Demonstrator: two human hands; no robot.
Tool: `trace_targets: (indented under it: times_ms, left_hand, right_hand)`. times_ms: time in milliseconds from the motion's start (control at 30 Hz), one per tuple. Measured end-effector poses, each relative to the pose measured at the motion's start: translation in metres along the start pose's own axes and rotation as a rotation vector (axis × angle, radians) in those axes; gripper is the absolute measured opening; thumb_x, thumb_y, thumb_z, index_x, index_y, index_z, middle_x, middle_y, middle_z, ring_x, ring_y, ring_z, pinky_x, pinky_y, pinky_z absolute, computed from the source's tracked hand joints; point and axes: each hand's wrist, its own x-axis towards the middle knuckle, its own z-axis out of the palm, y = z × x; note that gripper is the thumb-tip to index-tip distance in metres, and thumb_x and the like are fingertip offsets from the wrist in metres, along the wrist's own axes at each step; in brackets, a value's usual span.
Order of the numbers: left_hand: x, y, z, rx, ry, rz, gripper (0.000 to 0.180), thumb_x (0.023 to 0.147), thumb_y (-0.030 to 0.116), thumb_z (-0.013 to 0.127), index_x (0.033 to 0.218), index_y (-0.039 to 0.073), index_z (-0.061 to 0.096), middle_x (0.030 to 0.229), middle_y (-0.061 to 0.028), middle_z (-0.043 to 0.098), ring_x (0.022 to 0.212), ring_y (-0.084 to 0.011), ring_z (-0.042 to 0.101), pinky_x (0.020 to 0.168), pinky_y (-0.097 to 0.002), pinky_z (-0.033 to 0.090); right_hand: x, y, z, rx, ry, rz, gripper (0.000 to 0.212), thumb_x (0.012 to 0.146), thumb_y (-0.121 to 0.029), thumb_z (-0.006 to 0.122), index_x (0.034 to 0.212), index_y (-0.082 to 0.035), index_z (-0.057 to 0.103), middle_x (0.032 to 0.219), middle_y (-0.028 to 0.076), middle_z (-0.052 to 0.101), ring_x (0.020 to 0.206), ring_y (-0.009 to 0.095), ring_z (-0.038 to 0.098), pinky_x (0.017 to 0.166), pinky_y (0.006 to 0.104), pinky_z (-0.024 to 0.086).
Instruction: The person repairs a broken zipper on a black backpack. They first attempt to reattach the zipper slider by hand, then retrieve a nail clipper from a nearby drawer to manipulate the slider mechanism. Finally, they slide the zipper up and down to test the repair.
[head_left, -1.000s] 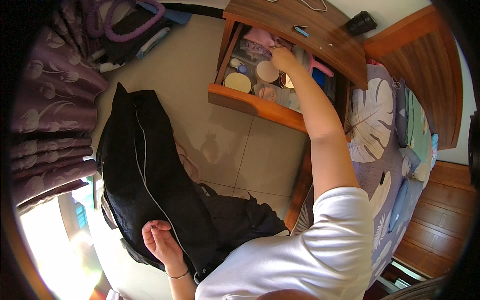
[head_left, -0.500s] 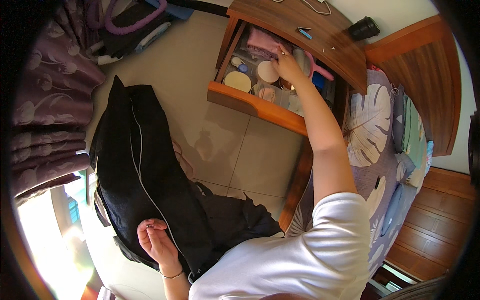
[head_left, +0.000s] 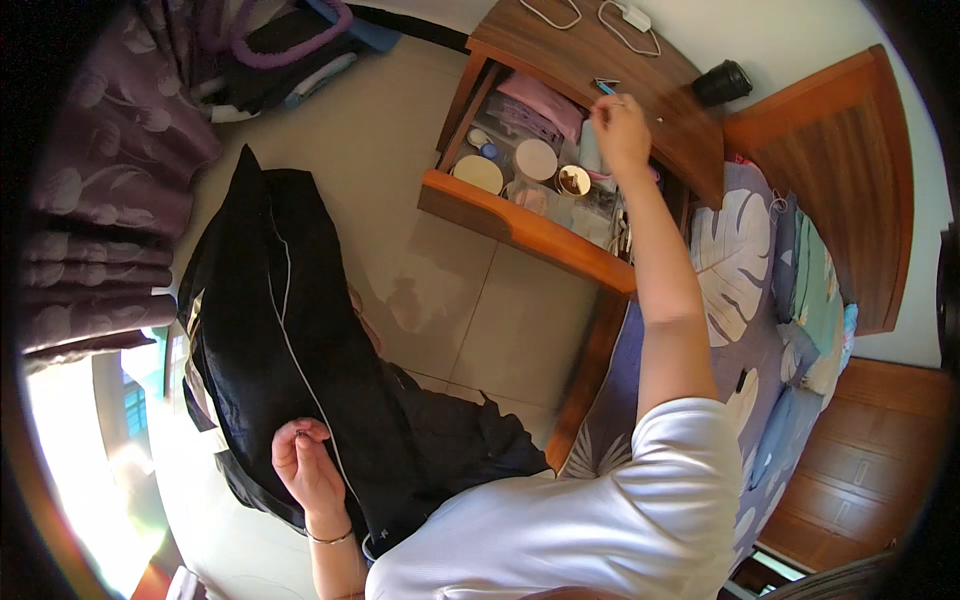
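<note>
My left hand (head_left: 308,468) is over the black garment (head_left: 290,310), thumb and fingertips pinched on a tiny dark thing too small to name. A thin pale line of trim or zip runs down the garment, which lies across my lap. My right hand (head_left: 622,135) is above the back of the pulled-out drawer (head_left: 530,225), by the cabinet top's edge. Its fingers are curled close to a small blue and silver tool (head_left: 606,88); whether they grip it is hidden. Below are an open round tin (head_left: 573,180) with brown bits, round pale lids (head_left: 536,159) and a pink cloth bundle (head_left: 540,103).
A black cup (head_left: 722,83) and a white charger with cable (head_left: 634,17) are on the wooden cabinet top (head_left: 560,50). The patterned bed (head_left: 735,240) is at the right. Purple curtains (head_left: 120,170) hang at the left, beside a bright window.
My right hand has lifted from inside the drawer to the cabinet top's edge, uncovering the open tin. My left hand keeps its pinch over the garment. The whole view has shifted slightly.
</note>
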Motion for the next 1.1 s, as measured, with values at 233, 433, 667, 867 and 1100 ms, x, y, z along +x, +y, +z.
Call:
trace_targets:
  times_ms: [233,433,667,867,1100]
  left_hand:
    - [0.006,0.001,0.005,-0.045,-0.077,-0.045,0.017,0.087,0.019,0.057,0.086,0.003,0.051,0.073,-0.0032,0.05,0.065,-0.0113,0.044,0.06,-0.0223,0.036]
    - [-0.001,0.006,-0.008,-0.086,-0.034,-0.079,0.006,0.083,0.005,0.059,0.085,-0.001,0.057,0.08,-0.007,0.059,0.067,-0.0117,0.055,0.064,-0.0228,0.044]
    - [0.004,0.084,-0.008,0.232,-0.287,0.293,0.008,0.077,-0.004,0.062,0.082,-0.003,0.056,0.076,-0.0107,0.058,0.065,-0.0169,0.058,0.058,-0.024,0.046]
    - [0.003,0.112,-0.058,0.463,-0.034,0.458,0.012,0.073,0.0,0.066,0.079,0.0,0.055,0.066,-0.0079,0.053,0.055,-0.0169,0.05,0.05,-0.0246,0.038]
    - [0.006,0.093,-0.129,0.435,0.137,0.519,0.012,0.075,0.005,0.066,0.077,-0.002,0.057,0.067,-0.0089,0.058,0.056,-0.0166,0.055,0.051,-0.0232,0.042]
  right_hand:
    - [0.059,0.072,0.029,-0.145,-0.171,0.003,0.035,0.08,-0.012,0.054,0.115,-0.009,0.054,0.121,0.015,0.049,0.107,0.035,0.049,0.087,0.0435,0.043]
    - [0.065,-0.049,0.001,0.01,-0.099,-0.11,0.026,0.084,-0.019,0.052,0.105,-0.002,0.054,0.092,0.015,0.056,0.085,0.028,0.057,0.074,0.0393,0.045]
    - [-0.074,-0.269,-0.095,1.081,-0.378,-0.715,0.024,0.08,-0.012,0.045,0.099,0.001,0.048,0.085,0.012,0.05,0.071,0.02,0.048,0.064,0.0311,0.042]
    - [-0.151,-0.407,-0.145,1.43,-0.759,-0.713,0.028,0.073,-0.006,0.057,0.101,-0.002,0.056,0.078,0.007,0.054,0.063,0.013,0.051,0.056,0.0241,0.043]
    - [-0.206,-0.478,-0.12,1.72,-1.202,-0.401,0.033,0.078,-0.006,0.057,0.11,-0.002,0.048,0.086,0.007,0.056,0.075,0.014,0.055,0.07,0.0233,0.045]
